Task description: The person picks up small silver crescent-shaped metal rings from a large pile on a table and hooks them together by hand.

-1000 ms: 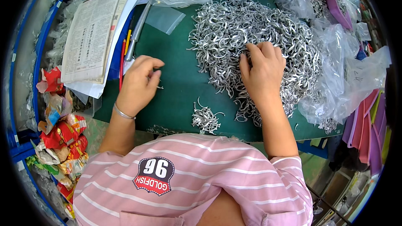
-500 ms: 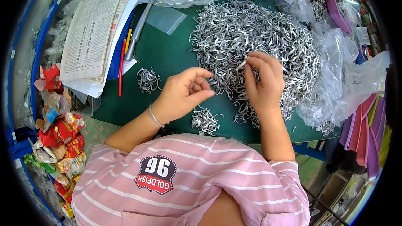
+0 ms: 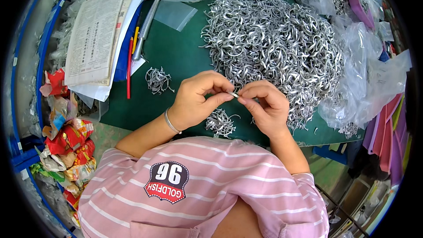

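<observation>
Between the fingertips of both hands is one small curved silver metal piece (image 3: 233, 94). My left hand (image 3: 199, 98) pinches its left end, thumb and forefinger closed on it. From the other side my right hand (image 3: 266, 103) pinches the right end. Just beyond the hands spreads a large heap of similar curved metal pieces (image 3: 273, 44). A small pile of pieces (image 3: 219, 122) lies near the table's front edge, below the left hand. Another small pile (image 3: 158, 80) sits to the left of the left hand.
The green table (image 3: 176, 44) carries a newspaper stack (image 3: 97, 31), a red pen (image 3: 129, 72), a grey-handled tool (image 3: 145, 31) and a flat plastic bag (image 3: 176, 14). Crumpled clear bags (image 3: 352, 75) flank the heap on the right. Colourful wrappers (image 3: 70, 139) hang at left.
My right hand has come from the heap toward the left hand, bringing a metal piece. The left hand, empty before, now pinches its other end.
</observation>
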A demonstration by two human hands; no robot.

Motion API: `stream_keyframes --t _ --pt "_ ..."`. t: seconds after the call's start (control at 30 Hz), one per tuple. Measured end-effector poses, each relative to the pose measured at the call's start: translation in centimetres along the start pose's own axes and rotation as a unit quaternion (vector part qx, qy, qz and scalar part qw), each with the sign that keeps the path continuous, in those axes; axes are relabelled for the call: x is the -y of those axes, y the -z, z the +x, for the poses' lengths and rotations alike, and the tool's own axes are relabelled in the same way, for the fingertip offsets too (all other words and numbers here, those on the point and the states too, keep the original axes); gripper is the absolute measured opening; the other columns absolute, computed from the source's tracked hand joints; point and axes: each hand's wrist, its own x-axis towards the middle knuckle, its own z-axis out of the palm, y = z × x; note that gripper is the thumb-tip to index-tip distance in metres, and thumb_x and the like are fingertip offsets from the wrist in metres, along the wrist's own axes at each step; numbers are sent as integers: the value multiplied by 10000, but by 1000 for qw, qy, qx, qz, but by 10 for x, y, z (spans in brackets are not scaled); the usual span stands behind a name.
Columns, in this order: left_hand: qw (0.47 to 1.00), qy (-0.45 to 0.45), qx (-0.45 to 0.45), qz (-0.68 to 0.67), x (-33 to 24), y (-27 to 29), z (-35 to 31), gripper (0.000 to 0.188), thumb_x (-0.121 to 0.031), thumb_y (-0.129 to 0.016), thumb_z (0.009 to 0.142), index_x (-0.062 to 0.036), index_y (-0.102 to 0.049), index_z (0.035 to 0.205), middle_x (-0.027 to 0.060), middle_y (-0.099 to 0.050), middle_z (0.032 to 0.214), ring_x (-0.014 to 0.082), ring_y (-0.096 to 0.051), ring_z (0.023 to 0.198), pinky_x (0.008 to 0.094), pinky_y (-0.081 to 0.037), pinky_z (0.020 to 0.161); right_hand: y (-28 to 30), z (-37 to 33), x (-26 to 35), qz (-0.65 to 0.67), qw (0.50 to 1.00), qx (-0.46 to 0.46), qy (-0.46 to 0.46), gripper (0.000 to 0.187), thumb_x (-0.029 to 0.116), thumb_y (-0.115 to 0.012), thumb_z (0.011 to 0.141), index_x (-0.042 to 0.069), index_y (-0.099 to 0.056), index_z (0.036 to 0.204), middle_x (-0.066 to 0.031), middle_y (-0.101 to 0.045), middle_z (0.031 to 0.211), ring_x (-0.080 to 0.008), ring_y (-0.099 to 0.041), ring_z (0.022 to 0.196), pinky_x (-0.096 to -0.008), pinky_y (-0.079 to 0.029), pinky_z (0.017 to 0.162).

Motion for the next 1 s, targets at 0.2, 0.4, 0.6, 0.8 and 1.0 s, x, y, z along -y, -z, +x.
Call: stream_keyframes --t 0.2,0.4,0.6,0.8,1.0 --pt "997 -13 -27 -73 -1 -4 -3 190 131 -644 827 43 -603 990 128 -610 989 154 -628 892 263 -528 773 -15 -10 3 62 995 -70 -42 238 -66 -717 797 -27 -583 990 -115 -685 896 -163 -665 828 -251 -549 755" --pt "975 23 -121 186 -8 56 -7 75 32 -633 880 22 -654 952 49 -618 891 84 -597 770 216 -488 679 -3 -14 -1 -48 997 -63 12 120 -38 -696 822 -22 -631 922 -117 -688 891 -161 -648 764 -261 -519 669" --pt "892 67 -56 443 -3 103 -21 119 26 -681 802 -1 -672 918 67 -594 779 145 -572 649 252 -462 595 3 -24 -4 -22 983 -147 -106 67 -19 -690 843 -20 -640 887 -75 -656 821 -109 -601 688 -227 -494 642" --pt "971 -8 -1 240 0 32 10 290 7 -768 729 -35 -654 992 42 -590 888 98 -555 649 243 -450 567 -3 -20 -4 -74 990 -100 -69 80 -23 -707 816 -9 -643 862 -73 -652 775 -120 -594 651 -231 -472 602" --pt "992 101 6 74 41 5 17 180 -3 -687 838 3 -645 1013 85 -657 862 140 -668 729 247 -532 646 2 -19 4 -125 988 -76 -51 91 -32 -709 801 -7 -645 861 -83 -652 769 -139 -601 639 -239 -478 587"
